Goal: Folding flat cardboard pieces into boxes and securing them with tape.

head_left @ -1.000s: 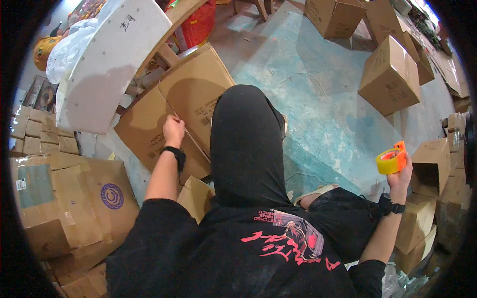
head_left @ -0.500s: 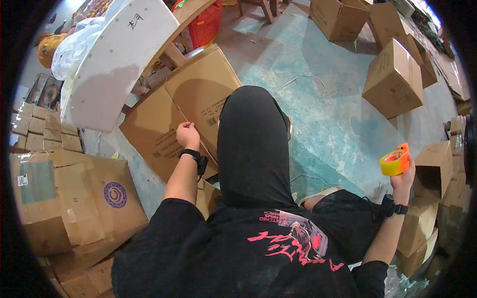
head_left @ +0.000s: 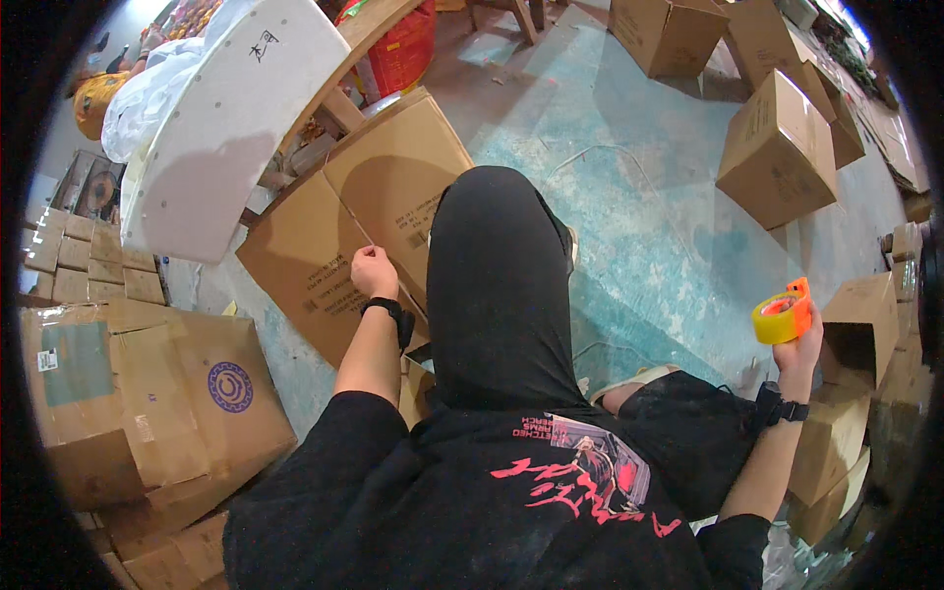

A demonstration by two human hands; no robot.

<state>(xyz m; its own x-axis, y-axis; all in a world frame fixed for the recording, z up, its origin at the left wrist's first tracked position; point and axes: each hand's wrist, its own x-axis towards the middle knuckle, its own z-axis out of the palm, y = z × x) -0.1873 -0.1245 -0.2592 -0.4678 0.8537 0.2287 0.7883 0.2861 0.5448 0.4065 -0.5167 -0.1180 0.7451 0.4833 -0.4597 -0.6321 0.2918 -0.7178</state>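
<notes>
The flat brown cardboard [head_left: 398, 157] is lying slantwise, its printed face showing upward. A pale string [head_left: 347, 207] is running diagonally across it. Well apart to the right, an orange dispenser [head_left: 802, 308] is carrying yellow tape [head_left: 771, 323].

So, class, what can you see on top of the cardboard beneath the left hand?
Dark print and a pale string, held by the left hand. The black-clad knee covers the cardboard's lower right; anything there cannot be seen.
</notes>
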